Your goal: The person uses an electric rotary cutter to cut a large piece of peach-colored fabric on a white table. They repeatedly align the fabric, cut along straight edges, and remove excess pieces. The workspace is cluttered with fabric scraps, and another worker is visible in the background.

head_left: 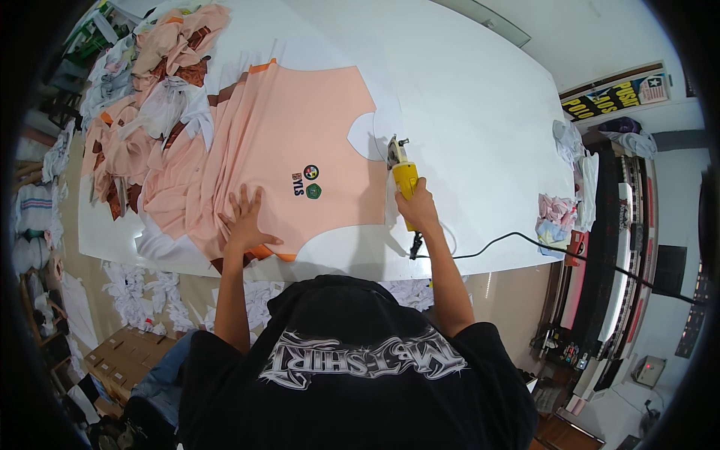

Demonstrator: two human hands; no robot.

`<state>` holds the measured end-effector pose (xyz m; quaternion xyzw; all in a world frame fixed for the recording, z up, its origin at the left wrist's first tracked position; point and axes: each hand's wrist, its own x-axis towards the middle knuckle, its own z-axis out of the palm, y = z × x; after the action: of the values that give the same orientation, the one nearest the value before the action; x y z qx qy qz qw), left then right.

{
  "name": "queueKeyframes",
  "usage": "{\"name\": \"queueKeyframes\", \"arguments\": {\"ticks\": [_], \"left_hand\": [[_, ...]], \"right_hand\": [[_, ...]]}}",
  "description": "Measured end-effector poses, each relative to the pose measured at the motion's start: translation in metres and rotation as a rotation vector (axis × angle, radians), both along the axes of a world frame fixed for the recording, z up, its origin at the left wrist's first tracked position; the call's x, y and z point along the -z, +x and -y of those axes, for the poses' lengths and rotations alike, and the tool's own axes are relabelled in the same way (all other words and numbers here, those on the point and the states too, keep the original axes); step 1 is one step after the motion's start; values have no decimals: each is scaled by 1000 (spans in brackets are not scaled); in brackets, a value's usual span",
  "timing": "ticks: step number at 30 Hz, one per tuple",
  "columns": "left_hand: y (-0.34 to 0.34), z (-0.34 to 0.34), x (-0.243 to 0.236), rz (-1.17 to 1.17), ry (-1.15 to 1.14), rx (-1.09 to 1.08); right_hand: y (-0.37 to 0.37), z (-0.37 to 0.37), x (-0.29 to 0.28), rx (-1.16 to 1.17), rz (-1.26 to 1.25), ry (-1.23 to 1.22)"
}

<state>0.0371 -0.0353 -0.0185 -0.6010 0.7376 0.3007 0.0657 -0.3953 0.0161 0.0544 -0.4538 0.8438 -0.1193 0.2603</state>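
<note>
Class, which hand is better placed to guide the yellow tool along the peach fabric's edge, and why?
Probably the right hand: it grips the yellow tool beside the edge of the peach fabric. The left hand lies spread on that fabric, away from the tool.

White scraps (124,289) on the floor (496,296), brown boxes (126,354) at lower left, striped bundle (34,204) at far left, pastel cloths (556,211) at the right end of the table (487,161), yellow-and-black banner (616,98), long rolls (609,225), pale device (648,373) with red light.
</note>
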Motion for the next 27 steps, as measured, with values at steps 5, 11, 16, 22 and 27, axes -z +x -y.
{"name": "queueKeyframes", "arguments": {"ticks": [5,11,16,22,27], "left_hand": [[4,-6,8,-28,-46,-7],[5,-7,8,-46,-40,-26],[-1,-5,-1,-29,-24,-27],[0,-4,-5,-31,-9,-42],[0,-5,-4,-41,-23,-37]], "right_hand": [[-39,-19,-10,-192,51,62],[-60,-7,-23,-323,55,133],[-67,1,-15,-373,-4,114],[-59,14,-14,-362,0,125],[-50,28,-11,-328,34,124]]}}
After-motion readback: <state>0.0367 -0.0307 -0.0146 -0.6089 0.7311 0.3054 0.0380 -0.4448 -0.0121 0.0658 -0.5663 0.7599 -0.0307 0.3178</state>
